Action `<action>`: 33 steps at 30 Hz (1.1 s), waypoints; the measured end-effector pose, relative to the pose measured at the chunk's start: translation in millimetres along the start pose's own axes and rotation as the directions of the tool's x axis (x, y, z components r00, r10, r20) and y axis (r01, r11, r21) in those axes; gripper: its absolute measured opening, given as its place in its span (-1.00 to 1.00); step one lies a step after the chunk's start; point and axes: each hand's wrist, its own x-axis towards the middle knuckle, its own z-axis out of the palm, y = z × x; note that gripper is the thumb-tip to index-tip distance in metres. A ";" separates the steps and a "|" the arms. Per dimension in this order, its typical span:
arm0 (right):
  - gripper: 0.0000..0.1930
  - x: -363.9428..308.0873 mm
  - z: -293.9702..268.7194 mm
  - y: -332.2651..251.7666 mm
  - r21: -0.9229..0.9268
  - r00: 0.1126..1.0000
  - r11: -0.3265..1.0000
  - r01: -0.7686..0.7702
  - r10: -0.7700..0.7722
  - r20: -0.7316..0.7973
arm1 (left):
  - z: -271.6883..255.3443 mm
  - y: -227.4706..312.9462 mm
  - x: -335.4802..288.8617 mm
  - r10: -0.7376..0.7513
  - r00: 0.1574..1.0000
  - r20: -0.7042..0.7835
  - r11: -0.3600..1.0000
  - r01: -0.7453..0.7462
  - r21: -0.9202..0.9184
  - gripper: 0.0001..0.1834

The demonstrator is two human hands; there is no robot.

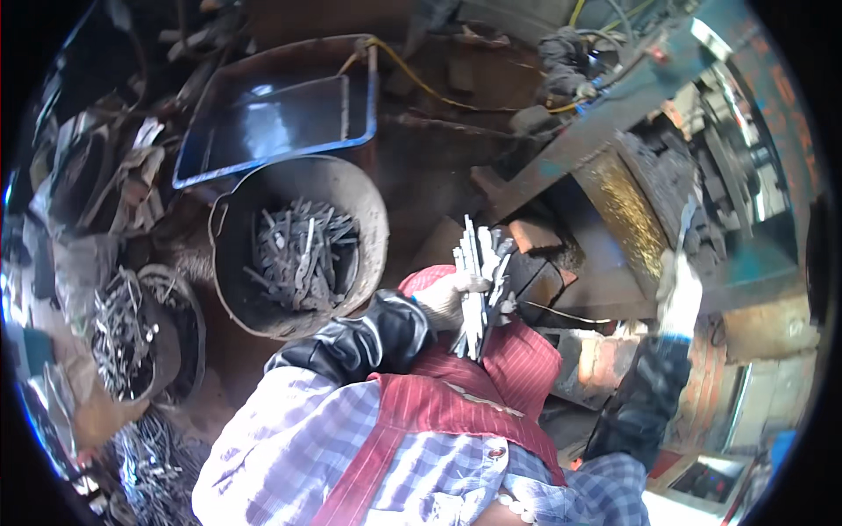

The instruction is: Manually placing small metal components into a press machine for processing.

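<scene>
My left hand (443, 298), in a pale glove, is closed around a bundle of thin grey metal pieces (474, 280) in front of my red apron (517, 364). The pieces stick out past the fingers at both ends. Far to the right, my right hand (680, 294), also gloved, is closed on a single slim metal piece (688, 219). That piece points away from me, over the edge of a dirty metal machine bench (561, 188). Beside it on the bench lies a strip of gold-coloured grains or shavings (624, 206).
A deep round bucket (373, 210) with many similar metal pieces stands left of my lap. Behind it is a blue-rimmed tub (272, 162). Another full container (162, 355) and a heap of metal strips (153, 465) lie farther left. Bricks (535, 235) sit under the bench.
</scene>
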 end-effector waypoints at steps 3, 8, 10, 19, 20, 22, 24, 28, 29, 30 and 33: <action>-0.64 -59.1 33.8 -7.5 -0.122 0.960 0.967 -0.225 0.242 0.142 | -2.1 0.0 -0.1 0.000 1.000 0.002 0.999 0.000 -0.033 -0.54; -0.60 -104.9 143.8 -13.5 -0.209 0.608 0.878 -0.432 0.454 0.652 | -3.7 -1.8 0.8 -0.002 1.000 -0.014 0.997 0.001 -0.076 -0.55; -0.62 -110.3 203.0 -11.7 -0.120 0.470 0.889 -0.442 0.344 0.813 | -10.4 -3.2 2.8 -0.006 1.000 -0.005 0.995 0.005 -0.099 -0.63; -0.50 -134.9 422.2 -20.3 -0.095 0.347 0.868 -0.488 0.293 0.891 | -32.1 -12.1 -7.1 0.444 0.879 -0.177 0.383 -0.007 0.924 -0.56; -0.52 -142.9 407.5 -16.7 -0.054 0.301 0.893 -0.446 0.207 0.931 | -28.9 -10.8 -11.4 0.510 0.848 -0.144 0.166 0.068 0.984 -0.54; -0.64 -147.7 367.4 -10.8 -0.025 0.249 0.908 -0.419 0.142 0.958 | -24.9 5.3 -21.4 0.399 0.905 -0.144 -0.025 0.168 0.986 -0.58; -0.66 -135.8 305.7 -1.6 0.035 0.315 0.911 -0.411 0.106 0.943 | -15.6 8.5 -8.2 0.071 0.967 -0.244 0.989 -0.099 -0.107 -0.61; -0.69 -108.2 161.3 49.4 0.311 0.791 0.868 -0.387 0.140 0.595 | 2.3 11.8 3.2 -0.039 0.983 -0.178 0.993 0.058 0.100 -0.46; -0.73 -108.7 121.9 68.6 0.425 0.883 0.835 -0.350 0.143 0.446 | 6.3 9.4 6.4 0.016 0.984 -0.176 0.989 0.010 0.147 -0.42; -0.75 -111.4 84.0 86.2 0.485 0.919 0.787 -0.381 0.266 0.289 | 11.2 6.0 5.5 -0.009 0.986 -0.165 0.995 0.026 0.096 -0.40; -0.77 -135.5 -0.4 135.7 0.712 0.888 0.659 -0.244 0.447 -0.110 | 16.2 9.1 4.6 -0.001 0.988 -0.155 0.991 0.022 0.135 -0.44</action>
